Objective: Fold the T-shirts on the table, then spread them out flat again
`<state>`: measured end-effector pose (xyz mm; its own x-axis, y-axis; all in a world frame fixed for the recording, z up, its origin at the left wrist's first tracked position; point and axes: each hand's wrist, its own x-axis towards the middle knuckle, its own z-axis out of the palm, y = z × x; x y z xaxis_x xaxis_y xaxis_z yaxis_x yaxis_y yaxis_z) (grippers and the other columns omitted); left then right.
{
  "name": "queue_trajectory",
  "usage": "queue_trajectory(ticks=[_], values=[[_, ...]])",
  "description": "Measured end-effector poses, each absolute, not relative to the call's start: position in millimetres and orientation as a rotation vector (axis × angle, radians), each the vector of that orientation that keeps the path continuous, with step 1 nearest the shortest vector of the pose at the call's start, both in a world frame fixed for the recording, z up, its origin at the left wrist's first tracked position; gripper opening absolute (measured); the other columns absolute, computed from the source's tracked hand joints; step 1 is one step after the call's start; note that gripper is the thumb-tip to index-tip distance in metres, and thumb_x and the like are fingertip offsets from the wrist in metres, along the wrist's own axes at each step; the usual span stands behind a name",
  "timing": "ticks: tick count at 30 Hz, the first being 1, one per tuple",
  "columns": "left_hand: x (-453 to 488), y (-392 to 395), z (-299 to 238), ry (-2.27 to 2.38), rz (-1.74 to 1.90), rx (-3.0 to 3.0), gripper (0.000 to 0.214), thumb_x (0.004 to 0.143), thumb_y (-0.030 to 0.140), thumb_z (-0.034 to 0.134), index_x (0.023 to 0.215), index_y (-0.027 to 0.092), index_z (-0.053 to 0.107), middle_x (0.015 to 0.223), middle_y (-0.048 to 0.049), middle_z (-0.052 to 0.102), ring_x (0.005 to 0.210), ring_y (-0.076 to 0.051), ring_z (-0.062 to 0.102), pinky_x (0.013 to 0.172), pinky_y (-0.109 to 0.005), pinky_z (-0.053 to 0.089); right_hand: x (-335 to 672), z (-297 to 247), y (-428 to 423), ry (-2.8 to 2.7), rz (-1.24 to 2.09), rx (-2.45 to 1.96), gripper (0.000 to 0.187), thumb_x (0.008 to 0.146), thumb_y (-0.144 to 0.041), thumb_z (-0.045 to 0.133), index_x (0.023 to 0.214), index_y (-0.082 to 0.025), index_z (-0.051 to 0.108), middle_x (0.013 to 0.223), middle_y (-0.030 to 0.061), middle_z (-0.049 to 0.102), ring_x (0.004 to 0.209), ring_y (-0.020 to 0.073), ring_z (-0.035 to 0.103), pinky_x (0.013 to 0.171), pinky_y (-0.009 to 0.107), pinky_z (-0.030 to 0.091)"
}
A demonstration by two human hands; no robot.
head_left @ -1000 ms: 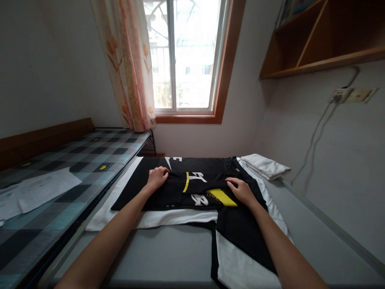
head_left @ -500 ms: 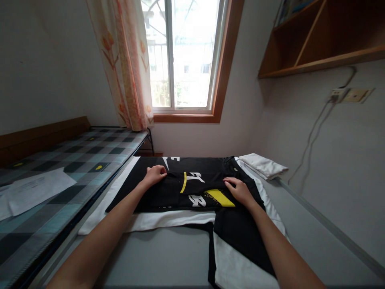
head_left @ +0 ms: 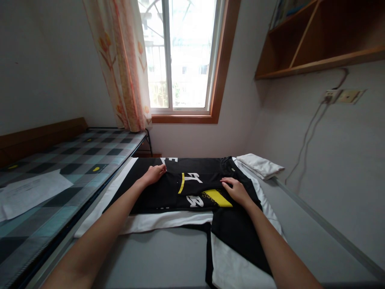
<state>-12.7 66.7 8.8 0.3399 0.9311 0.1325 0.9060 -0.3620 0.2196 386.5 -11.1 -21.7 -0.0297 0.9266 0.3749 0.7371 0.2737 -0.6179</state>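
A black shirt [head_left: 168, 196] with white lettering, a yellow stripe and white side panels lies spread on a grey surface, partly folded over on itself. One sleeve [head_left: 237, 233], black with a white panel, points toward me at the near right. My left hand [head_left: 154, 174] is closed on the shirt's fabric at the left of the fold, fingertips bent together. On the right side of the fold, my right hand [head_left: 236, 190] rests with its fingers stretched out on the cloth and the thumb slightly apart. Its palm side is hidden.
A folded white cloth [head_left: 261, 165] lies at the surface's back right corner. Left of the grey surface [head_left: 159, 253] is a checked mattress [head_left: 99, 148] with papers [head_left: 36, 190] on it. A wooden shelf [head_left: 313, 62] hangs on the right wall above a plugged-in cable [head_left: 306, 138].
The view has shifted slightly, so everything sits a little further left. Both hands stay at nearly the same places on the shirt, and the shirt looks the same.
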Motion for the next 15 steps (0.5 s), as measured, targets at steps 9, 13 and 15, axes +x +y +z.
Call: queue_trajectory(ticks=[9,13,15], values=[[8,53,2,2.071,0.419,2.652,0.024,0.095,0.026,0.042,0.11,0.021,0.059,0.11,-0.0116,0.06,0.104,-0.027,0.059,0.084,-0.037,0.041,388,-24,-10,-1.838,0.315,-1.505,0.027,0.082,-0.029,0.053,0.091,-0.017,0.075,0.11,0.0128,0.07,0.106,0.0256,0.064,0.099,0.041,0.046],[25,30,3,2.13,0.447,2.624,0.027,0.096,0.029,0.039,0.104,0.018,0.063,0.098,-0.0106,0.063,0.092,-0.025,0.062,0.082,-0.037,0.042,388,-24,-10,-1.854,0.319,-1.502,0.027,0.083,-0.029,0.052,0.093,-0.017,0.075,0.111,0.0126,0.07,0.107,0.025,0.063,0.099,0.04,0.045],[34,16,-1,2.06,0.495,2.623,0.031,0.096,0.034,0.04,0.104,0.019,0.065,0.102,-0.0106,0.064,0.096,-0.026,0.061,0.084,-0.037,0.043,388,-24,-10,-1.865,0.317,-1.509,0.028,0.083,-0.029,0.052,0.094,-0.017,0.075,0.112,0.0123,0.07,0.107,0.0247,0.063,0.099,0.039,0.045]])
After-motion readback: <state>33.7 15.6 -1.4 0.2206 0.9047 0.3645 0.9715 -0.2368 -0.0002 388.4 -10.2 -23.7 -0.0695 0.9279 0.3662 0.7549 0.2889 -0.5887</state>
